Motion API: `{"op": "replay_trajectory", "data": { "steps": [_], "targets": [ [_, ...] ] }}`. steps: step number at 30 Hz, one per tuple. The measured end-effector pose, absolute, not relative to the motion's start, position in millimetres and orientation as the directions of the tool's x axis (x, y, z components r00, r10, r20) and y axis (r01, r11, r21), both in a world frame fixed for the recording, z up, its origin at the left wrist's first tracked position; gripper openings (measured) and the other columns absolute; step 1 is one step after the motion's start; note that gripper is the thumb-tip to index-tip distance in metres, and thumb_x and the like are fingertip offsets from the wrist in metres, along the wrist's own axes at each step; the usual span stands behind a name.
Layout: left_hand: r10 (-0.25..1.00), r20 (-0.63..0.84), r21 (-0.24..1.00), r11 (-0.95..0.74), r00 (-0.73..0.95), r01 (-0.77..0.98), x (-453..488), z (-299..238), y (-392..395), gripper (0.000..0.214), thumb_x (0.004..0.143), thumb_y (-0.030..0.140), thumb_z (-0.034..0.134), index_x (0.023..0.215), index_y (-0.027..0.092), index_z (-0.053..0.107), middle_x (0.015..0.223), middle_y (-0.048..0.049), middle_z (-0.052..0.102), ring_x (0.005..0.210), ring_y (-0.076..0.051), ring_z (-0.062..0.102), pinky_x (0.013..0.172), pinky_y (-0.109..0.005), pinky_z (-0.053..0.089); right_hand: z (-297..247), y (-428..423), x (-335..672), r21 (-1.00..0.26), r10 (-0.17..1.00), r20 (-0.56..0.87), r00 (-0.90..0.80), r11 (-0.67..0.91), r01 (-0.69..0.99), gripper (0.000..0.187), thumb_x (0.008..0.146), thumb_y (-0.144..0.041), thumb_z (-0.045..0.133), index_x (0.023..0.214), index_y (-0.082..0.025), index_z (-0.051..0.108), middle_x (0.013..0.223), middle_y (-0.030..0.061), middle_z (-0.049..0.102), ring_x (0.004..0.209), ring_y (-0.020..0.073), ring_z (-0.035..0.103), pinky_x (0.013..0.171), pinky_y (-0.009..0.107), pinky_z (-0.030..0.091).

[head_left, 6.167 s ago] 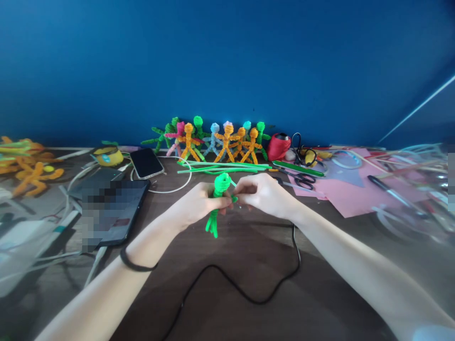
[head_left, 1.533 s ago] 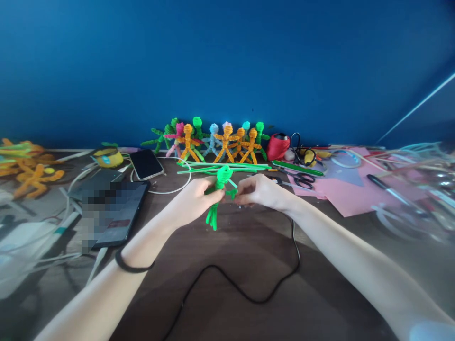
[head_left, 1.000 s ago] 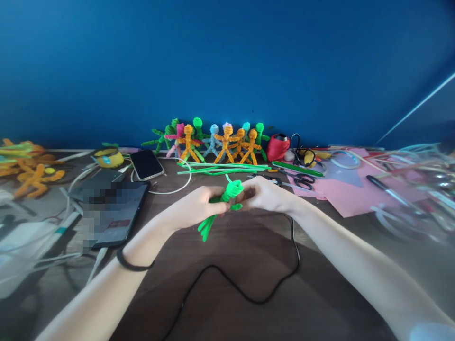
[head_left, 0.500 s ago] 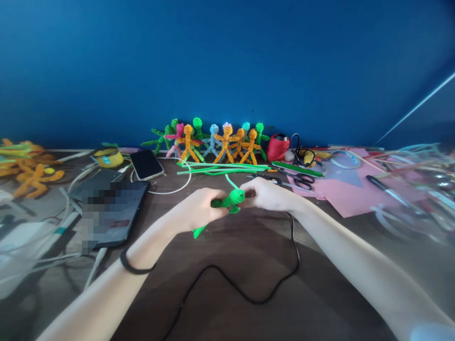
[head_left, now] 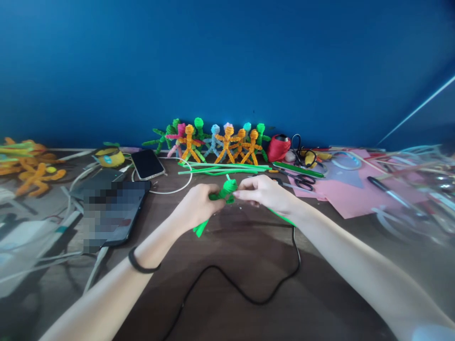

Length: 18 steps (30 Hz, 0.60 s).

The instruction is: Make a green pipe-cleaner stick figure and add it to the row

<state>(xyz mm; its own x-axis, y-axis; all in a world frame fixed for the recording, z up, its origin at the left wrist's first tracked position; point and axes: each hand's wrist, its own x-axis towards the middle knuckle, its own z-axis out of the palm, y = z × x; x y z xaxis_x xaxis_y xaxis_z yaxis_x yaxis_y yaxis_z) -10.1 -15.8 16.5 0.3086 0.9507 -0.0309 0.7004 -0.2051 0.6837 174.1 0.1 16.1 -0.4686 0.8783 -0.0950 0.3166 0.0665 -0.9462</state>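
Bench [head_left: 227,246] before blue wall [head_left: 227,57]; green figure [head_left: 224,192] above bench, tilted, gripped in left hand [head_left: 201,203].
Right hand [head_left: 265,193] at its head [head_left: 231,184], strand [head_left: 281,217] trailing beneath; can't tell if it's gripped. Likely best: left firm, strand taut, turns snug.

This looks like a craft corner; whether of a home or an office cannot be told. Along the dark worktop [head_left: 227,255], against a blue wall [head_left: 227,61], stand fuzzy figures [head_left: 227,144]; a green figure [head_left: 229,186] is held up, with loose green stems [head_left: 227,168], scissors [head_left: 304,182], pink paper [head_left: 351,196] and a phone [head_left: 147,165] around.
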Motion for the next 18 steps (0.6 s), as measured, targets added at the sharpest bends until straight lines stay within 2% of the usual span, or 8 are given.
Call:
{"op": "replay_trajectory", "data": {
  "steps": [3,9,13,18],
  "targets": [
    [0.965,-0.013,0.705,-0.177,0.261,0.687,-9,15,-16,0.017,0.067,0.033,0.053,0.06,0.018,0.054,0.049,0.0046,0.047,0.049,-0.012,0.041,0.049,-0.023,0.028,18,-3,172,-0.96,0.876,-0.11,-0.469,0.029,0.28,0.021,0.067,-0.034,0.064,0.065,-0.013,0.06,0.053,-0.0024,0.05,0.046,0.0063,0.04,0.044,0.022,0.029],
    [0.983,0.012,0.79,-0.121,0.182,0.601,-8,14,-14,0.017,0.068,0.03,0.053,0.057,0.017,0.053,0.051,0.0039,0.046,0.052,-0.012,0.042,0.052,-0.025,0.03,11,-2,170,-0.981,0.886,-0.058,-0.461,0.036,0.192,0.019,0.07,-0.03,0.062,0.075,-0.012,0.064,0.06,-0.0005,0.054,0.048,0.006,0.046,0.043,0.021,0.035],
    [0.995,0.023,0.896,-0.063,0.096,0.439,-5,12,-14,0.016,0.068,0.03,0.055,0.061,0.015,0.054,0.055,0.0029,0.048,0.056,-0.012,0.043,0.054,-0.026,0.031,5,-2,167,-0.996,0.895,0.003,-0.446,0.044,0.08,0.023,0.069,-0.029,0.065,0.084,-0.013,0.062,0.065,-0.0003,0.057,0.049,0.0063,0.049,0.043,0.02,0.038],
    [0.996,-0.007,0.982,-0.011,0.093,0.19,-2,12,-15,0.016,0.068,0.03,0.06,0.068,0.014,0.058,0.063,0.0016,0.055,0.065,-0.013,0.048,0.064,-0.026,0.035,6,-6,162,-0.999,0.892,0.039,-0.45,0.033,-0.022,0.026,0.069,-0.029,0.067,0.085,-0.017,0.05,0.055,-0.0056,0.051,0.045,0.0073,0.049,0.04,0.02,0.038]
  ]
}}
